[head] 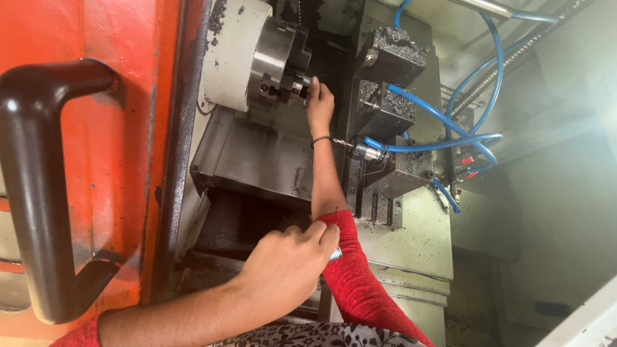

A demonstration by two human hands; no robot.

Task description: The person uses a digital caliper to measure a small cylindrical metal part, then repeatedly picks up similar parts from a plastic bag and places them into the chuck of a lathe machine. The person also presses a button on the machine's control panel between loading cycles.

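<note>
My right hand (319,103) reaches deep into a lathe, fingertips on a small metal workpiece (304,81) at the jaws of the steel chuck (277,59). A thin dark band sits on that wrist, and the red sleeve is pushed up the forearm. My left hand (288,265) is in the foreground, low in the middle, curled into a fist beside the right elbow. A small silvery metal piece (336,254) pokes out between its fingers.
An orange machine door (138,160) with a black handle (38,193) fills the left. A tool block (385,83) with a drill (360,150) and blue hoses (450,122) stands close to the right of my right wrist. Metal chips lie on the block.
</note>
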